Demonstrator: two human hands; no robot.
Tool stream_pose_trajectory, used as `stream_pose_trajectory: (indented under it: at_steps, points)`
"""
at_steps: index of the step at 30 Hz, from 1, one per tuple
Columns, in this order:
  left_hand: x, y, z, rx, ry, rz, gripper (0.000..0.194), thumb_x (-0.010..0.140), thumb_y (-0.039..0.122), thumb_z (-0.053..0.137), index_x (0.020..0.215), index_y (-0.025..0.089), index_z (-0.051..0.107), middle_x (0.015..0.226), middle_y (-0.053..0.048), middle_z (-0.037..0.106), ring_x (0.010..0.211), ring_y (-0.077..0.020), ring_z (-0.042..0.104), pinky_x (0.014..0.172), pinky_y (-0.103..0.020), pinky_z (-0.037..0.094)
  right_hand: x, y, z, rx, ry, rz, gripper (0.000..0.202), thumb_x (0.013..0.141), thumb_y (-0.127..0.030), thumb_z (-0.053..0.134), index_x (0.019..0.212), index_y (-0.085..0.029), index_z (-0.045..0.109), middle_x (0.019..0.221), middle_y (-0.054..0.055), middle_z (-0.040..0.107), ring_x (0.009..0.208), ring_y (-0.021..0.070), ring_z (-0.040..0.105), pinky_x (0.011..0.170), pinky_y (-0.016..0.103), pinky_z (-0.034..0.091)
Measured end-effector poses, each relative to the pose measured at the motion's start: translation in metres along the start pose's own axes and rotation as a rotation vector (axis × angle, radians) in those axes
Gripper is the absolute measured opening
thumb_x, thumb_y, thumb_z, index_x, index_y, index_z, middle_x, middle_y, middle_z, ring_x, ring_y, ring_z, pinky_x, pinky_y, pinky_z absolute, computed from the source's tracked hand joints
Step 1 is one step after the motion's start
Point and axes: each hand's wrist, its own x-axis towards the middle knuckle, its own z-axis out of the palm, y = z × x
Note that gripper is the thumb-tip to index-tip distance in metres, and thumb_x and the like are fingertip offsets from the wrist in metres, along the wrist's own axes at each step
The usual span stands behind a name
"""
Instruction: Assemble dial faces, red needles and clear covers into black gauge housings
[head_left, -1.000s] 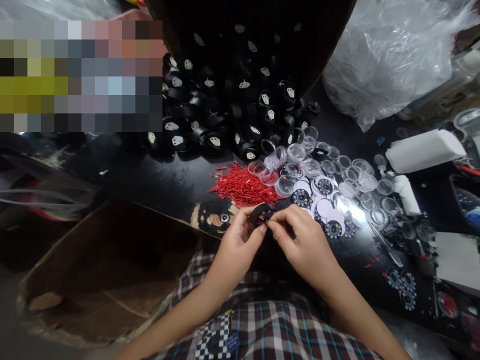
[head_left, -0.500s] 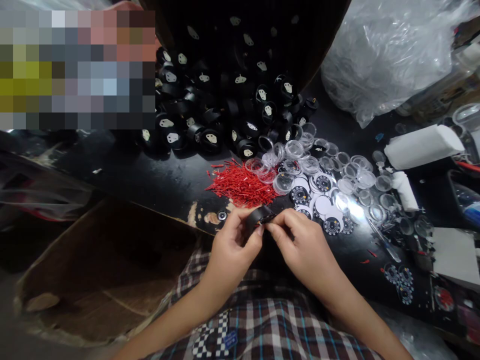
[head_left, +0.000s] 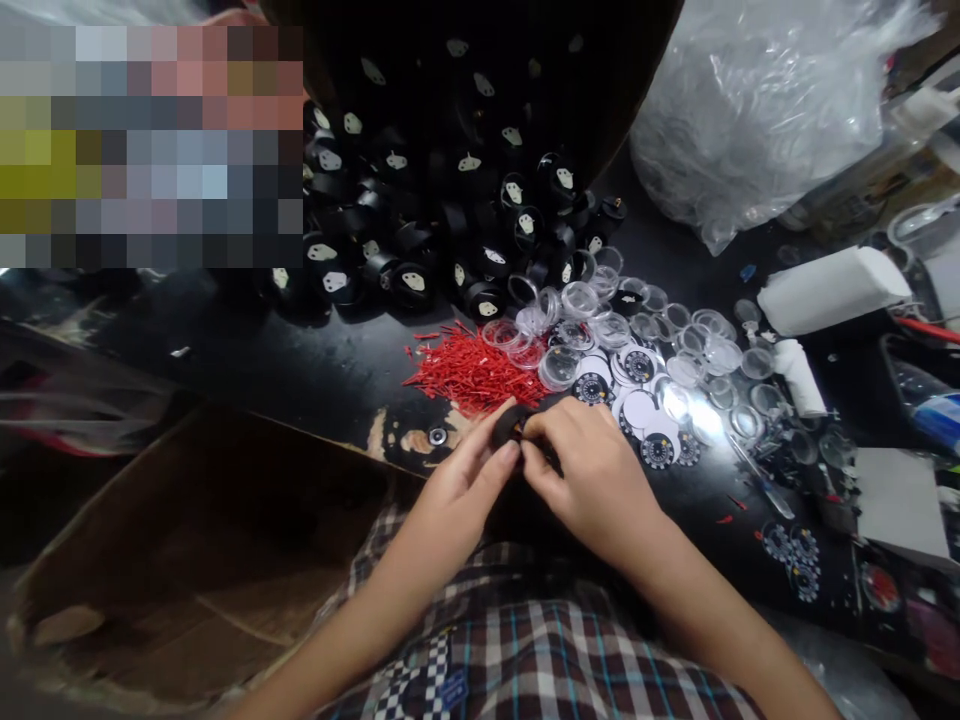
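Note:
Above my lap at the bench edge, my left hand [head_left: 466, 490] is closed around a small round black gauge housing [head_left: 508, 426], thumb on the near side. My right hand [head_left: 589, 455] presses in from the other side, its fingertips pinched at the housing's rim and covering much of it. A bit of orange shows between the fingertips; what it is I cannot make out. Just beyond my hands lies a heap of red pointer needles [head_left: 476, 368]. Printed dial faces [head_left: 639, 410] and clear round covers [head_left: 577, 300] are spread to the right.
Many black housings [head_left: 412, 283] are piled at the back before a dark container. Tweezers [head_left: 761, 485] lie on the right, near a white roll [head_left: 832, 290]. A plastic bag [head_left: 750, 120] stands behind. An open carton [head_left: 187, 570] sits below the bench at left.
The housing has turned in my left hand. My right hand has rolled over it, its fingers now covering more of the rim. The whole view has shifted slightly.

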Motion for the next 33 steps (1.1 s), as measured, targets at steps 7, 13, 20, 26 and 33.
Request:
stream_pose_trajectory:
  at_steps: [7, 13, 20, 26, 33]
  points:
    - [-0.006, -0.005, 0.017, -0.236, 0.135, -0.172, 0.045, 0.075, 0.052, 0.074, 0.114, 0.029, 0.07, 0.125, -0.006, 0.068, 0.123, -0.0295, 0.059, 0.101, -0.04, 0.051, 0.008, -0.008, -0.002, 0.097, 0.002, 0.209, 0.01, 0.087, -0.016, 0.053, 0.08, -0.019, 0.059, 0.076, 0.001, 0.064, 0.068, 0.0145, 0.053, 0.071, 0.03, 0.04]
    - [0.009, -0.017, 0.005, -0.041, -0.002, -0.048, 0.042, 0.083, 0.045, 0.07, 0.122, 0.03, 0.066, 0.134, -0.003, 0.062, 0.129, -0.0229, 0.054, 0.109, -0.035, 0.045, 0.002, 0.023, -0.015, 0.439, -0.099, 0.298, 0.009, 0.09, -0.02, 0.059, 0.083, -0.02, 0.065, 0.077, -0.002, 0.067, 0.069, 0.0117, 0.059, 0.067, 0.024, 0.044]
    - [0.014, -0.006, 0.017, -0.273, 0.08, -0.159, 0.044, 0.06, 0.037, 0.088, 0.09, 0.018, 0.063, 0.072, 0.003, 0.066, 0.065, -0.0137, 0.066, 0.052, -0.019, 0.051, 0.036, 0.108, -0.007, -0.237, 0.182, 0.428, 0.031, 0.086, -0.028, 0.063, 0.115, -0.017, 0.064, 0.122, 0.017, 0.06, 0.11, 0.0329, 0.055, 0.09, 0.05, 0.041]
    - [0.012, -0.005, 0.014, -0.345, 0.033, -0.201, 0.045, 0.067, 0.038, 0.085, 0.1, 0.018, 0.062, 0.093, -0.005, 0.072, 0.078, -0.0153, 0.068, 0.069, -0.026, 0.056, 0.034, 0.126, -0.006, -0.233, 0.235, 0.336, 0.02, 0.088, -0.025, 0.058, 0.103, -0.021, 0.07, 0.117, 0.012, 0.064, 0.111, 0.0317, 0.052, 0.094, 0.052, 0.037]
    - [0.013, -0.004, 0.015, -0.519, -0.038, -0.253, 0.035, 0.085, 0.05, 0.066, 0.104, 0.021, 0.067, 0.116, -0.01, 0.071, 0.103, -0.0219, 0.068, 0.094, -0.036, 0.054, 0.004, 0.059, -0.011, 0.493, 0.098, 0.348, 0.025, 0.092, -0.029, 0.057, 0.113, -0.023, 0.069, 0.1, 0.005, 0.07, 0.09, 0.0194, 0.063, 0.083, 0.038, 0.051]
